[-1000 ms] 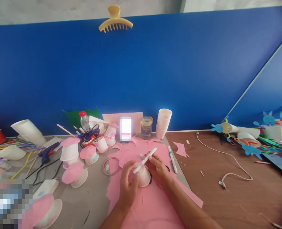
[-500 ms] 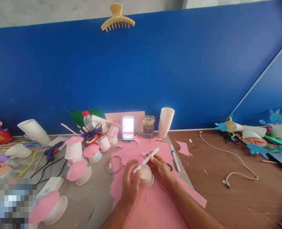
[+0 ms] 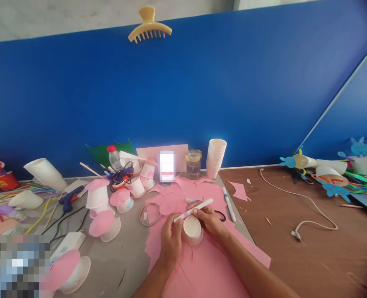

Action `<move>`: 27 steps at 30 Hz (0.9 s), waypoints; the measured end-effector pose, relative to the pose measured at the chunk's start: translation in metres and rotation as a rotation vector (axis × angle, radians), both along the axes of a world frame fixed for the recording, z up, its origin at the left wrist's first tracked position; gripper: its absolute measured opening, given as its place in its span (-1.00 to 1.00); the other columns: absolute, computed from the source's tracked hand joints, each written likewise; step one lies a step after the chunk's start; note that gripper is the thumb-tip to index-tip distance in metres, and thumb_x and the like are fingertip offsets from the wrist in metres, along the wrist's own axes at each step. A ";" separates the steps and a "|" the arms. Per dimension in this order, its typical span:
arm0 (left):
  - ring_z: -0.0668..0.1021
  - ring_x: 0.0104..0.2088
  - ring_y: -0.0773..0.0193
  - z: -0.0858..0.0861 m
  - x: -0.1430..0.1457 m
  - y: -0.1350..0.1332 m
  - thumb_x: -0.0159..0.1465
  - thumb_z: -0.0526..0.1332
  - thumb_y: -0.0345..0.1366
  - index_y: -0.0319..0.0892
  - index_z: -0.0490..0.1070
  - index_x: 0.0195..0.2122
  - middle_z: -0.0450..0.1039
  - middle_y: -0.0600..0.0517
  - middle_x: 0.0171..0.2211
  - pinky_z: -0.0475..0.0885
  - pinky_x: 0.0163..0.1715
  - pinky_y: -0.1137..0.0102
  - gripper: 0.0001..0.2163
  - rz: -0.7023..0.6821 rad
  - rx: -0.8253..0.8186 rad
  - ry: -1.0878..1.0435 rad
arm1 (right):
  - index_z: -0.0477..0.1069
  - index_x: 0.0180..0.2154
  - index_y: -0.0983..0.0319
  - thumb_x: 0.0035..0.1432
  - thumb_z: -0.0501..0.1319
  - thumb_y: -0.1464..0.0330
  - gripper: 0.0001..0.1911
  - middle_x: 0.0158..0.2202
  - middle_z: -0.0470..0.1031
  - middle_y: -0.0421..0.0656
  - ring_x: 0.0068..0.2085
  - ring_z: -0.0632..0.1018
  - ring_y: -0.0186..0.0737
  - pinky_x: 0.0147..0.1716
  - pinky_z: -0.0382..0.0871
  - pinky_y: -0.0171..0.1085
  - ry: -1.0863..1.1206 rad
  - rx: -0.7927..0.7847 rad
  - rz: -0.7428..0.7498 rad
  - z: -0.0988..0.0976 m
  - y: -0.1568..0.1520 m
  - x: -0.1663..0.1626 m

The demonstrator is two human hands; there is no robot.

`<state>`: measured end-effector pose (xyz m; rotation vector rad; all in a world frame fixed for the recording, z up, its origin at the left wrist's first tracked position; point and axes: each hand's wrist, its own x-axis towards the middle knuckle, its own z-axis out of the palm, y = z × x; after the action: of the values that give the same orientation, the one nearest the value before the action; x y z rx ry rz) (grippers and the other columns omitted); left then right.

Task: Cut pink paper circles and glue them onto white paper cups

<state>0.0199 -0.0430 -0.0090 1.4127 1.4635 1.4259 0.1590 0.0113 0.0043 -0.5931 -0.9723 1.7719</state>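
A white marker pen [image 3: 200, 206] with a pinkish-purple band is held level between my two hands. My left hand [image 3: 170, 240] pinches its left end between thumb and fingers. Around its right part close the fingers of my right hand [image 3: 211, 222]. Just below the marker, a small white paper cup [image 3: 192, 228] stands upside down on pink paper [image 3: 202, 269]. Both hands are beside this cup; whether they touch it I cannot tell.
Several white cups topped with pink paper [image 3: 102, 223] stand on the left. Behind are a lit phone [image 3: 167, 165], a glass jar [image 3: 193, 163] and stacked paper cups [image 3: 216, 158]. Another marker [image 3: 229, 204] and a white cable [image 3: 312, 203] lie to the right. A blue glue gun [image 3: 71, 198] lies left.
The marker has shifted slightly right and lies flatter, with my right hand moved a little along with it. More of the upturned cup now shows. The whole view has shifted slightly.
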 end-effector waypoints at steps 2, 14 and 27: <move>0.46 -0.36 0.26 0.000 0.000 0.001 0.29 0.06 -0.11 -0.18 0.40 -0.28 0.48 0.01 -0.38 0.37 -0.35 0.42 -0.74 -0.006 0.002 0.013 | 0.50 -0.46 0.24 -0.12 0.41 0.18 -0.73 -0.53 0.40 -0.25 -0.53 0.32 -0.38 -0.51 0.14 -0.35 -0.010 0.011 -0.032 0.000 0.000 -0.002; 0.29 -0.49 0.33 -0.001 -0.003 0.007 0.31 -0.03 -0.09 -0.14 0.20 -0.50 0.22 0.10 -0.53 0.25 -0.47 0.45 -0.68 -0.009 0.006 0.037 | 0.39 -0.57 0.26 -0.05 0.35 0.12 -0.65 -0.65 0.33 -0.28 -0.59 0.28 -0.41 -0.56 0.13 -0.37 -0.090 -0.047 -0.162 -0.015 0.000 -0.013; 0.50 -0.25 0.19 0.004 0.004 0.009 0.23 0.12 -0.18 -0.18 0.42 -0.20 0.51 -0.03 -0.25 0.39 -0.26 0.34 -0.78 -0.196 -0.215 -0.116 | 0.33 -0.54 0.23 0.01 0.29 0.10 -0.65 -0.65 0.30 -0.30 -0.59 0.28 -0.39 -0.56 0.16 -0.35 -0.248 -0.003 -0.228 -0.010 -0.005 -0.012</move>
<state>0.0237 -0.0342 -0.0055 1.2792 1.3231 1.1723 0.1466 0.0063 -0.0057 -0.9049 -1.0245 1.5225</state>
